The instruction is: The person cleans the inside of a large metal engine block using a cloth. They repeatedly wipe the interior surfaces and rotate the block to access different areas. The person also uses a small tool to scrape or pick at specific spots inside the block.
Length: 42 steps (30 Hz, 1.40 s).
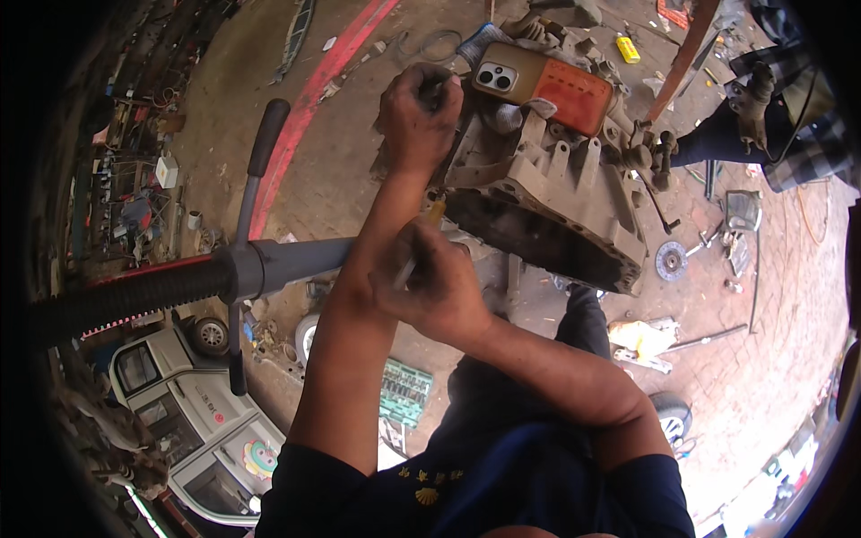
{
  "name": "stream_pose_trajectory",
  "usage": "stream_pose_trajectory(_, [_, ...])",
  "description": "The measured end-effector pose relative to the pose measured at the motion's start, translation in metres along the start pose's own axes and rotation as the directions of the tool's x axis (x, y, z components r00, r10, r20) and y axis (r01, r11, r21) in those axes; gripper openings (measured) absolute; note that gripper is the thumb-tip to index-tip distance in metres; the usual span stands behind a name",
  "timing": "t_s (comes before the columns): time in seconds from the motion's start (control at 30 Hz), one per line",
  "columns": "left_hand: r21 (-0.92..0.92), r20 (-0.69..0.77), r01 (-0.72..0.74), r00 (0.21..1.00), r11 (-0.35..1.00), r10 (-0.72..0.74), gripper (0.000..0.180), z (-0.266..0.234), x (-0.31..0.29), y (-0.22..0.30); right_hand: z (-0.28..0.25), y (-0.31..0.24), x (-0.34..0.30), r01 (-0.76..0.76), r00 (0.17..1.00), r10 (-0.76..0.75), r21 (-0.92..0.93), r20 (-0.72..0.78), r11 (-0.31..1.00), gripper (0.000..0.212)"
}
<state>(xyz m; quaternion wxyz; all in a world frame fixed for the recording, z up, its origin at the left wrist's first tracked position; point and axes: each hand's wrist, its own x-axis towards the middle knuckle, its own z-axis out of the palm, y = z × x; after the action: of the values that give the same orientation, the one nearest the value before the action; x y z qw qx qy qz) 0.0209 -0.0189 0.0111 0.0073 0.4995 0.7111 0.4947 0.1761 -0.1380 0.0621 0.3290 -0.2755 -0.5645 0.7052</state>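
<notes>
A large grey gearbox housing (587, 193) stands in front of me, its wide dark opening turned toward me. At its left edge my left hand (420, 121) is raised, blackened fingers curled closed; what they hold, if anything, I cannot make out. Nearer to me, my right hand (439, 282) crosses over my left forearm. Its fingers close around a slim tool (436, 212) with an amber end, and a bit of pale metal shows near the palm. A phone (498, 79) in a brown and red-orange case lies on top of the housing beside a knitted glove (508, 117).
A thick grey post (291, 267) with a black-gripped crossbar reaches in from the left. A person in a plaid sleeve (812, 161) is at the right. On the floor are a clutch disc (671, 261), a green socket case (405, 392) and a yellow container (628, 49). A van (193, 412) stands lower left.
</notes>
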Motion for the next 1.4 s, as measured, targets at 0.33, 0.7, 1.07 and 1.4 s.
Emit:
stream_pose_trajectory(0.33, [-0.063, -0.035, 0.015, 0.999, 0.998, -0.018, 0.02, 0.002, 0.001, -0.001, -0.002, 0.005, -0.002, 0.023, 1.0, -0.023, -0.065, -0.008, 0.998, 0.038])
stream_pose_trajectory(0.7, [-0.06, -0.027, 0.04, 0.999, 0.997, -0.041, 0.021, 0.001, 0.001, 0.002, 0.002, 0.009, 0.003, 0.052, 0.997, -0.048, -0.079, 0.055, 0.995, 0.042])
stream_pose_trajectory(1.07, [0.019, -0.011, -0.025, 1.0, 1.0, 0.025, 0.024, 0.001, 0.0, -0.001, 0.001, 0.011, 0.001, 0.145, 0.989, -0.145, 0.0, 0.038, 0.989, 0.043])
stream_pose_trajectory(1.4, [0.021, -0.016, -0.026, 1.0, 0.999, 0.027, 0.025, 0.002, 0.0, -0.004, 0.002, 0.012, 0.004, 0.132, 0.991, -0.131, -0.02, 0.026, 0.991, 0.043])
